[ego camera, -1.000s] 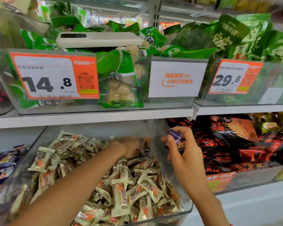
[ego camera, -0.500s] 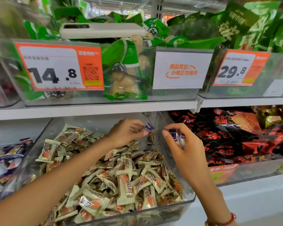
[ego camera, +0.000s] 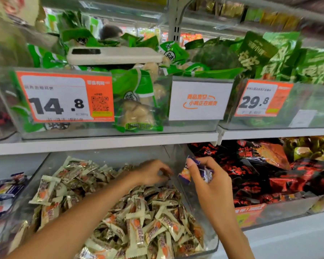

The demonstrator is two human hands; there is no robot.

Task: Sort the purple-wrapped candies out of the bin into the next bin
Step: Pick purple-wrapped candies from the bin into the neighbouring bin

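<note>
A white shelf (ego camera: 105, 142) runs across above both hands, carrying clear bins of green snack packs (ego camera: 137, 101) with an orange price tag (ego camera: 64, 97) reading 14.8, a white sign (ego camera: 199, 100) and a second price tag (ego camera: 261, 100) reading 29.8; a white phone (ego camera: 114, 55) lies on top of the green packs. Below the shelf, under and around the left hand, sits a clear bin (ego camera: 211, 245) heaped with cream-wrapped candies (ego camera: 138, 227). To the right of the right hand is the next bin (ego camera: 281, 212), filled with black-and-red packs (ego camera: 260, 171). Far to the left of the left hand, another bin holds purple-and-white wrapped sweets (ego camera: 4, 191).

The left hand (ego camera: 151, 172) reaches over the back right corner of the candy heap, fingers curled down toward the pile; whether it pinches anything cannot be told from the blur. The right hand (ego camera: 211, 186) is raised just beside it, above the wall between the two bins, its thumb and fingers curled round a small clutch of purple-wrapped candies (ego camera: 204, 170), with one purple wrapper showing an orange patch hanging at the hand's left edge, between the two hands
</note>
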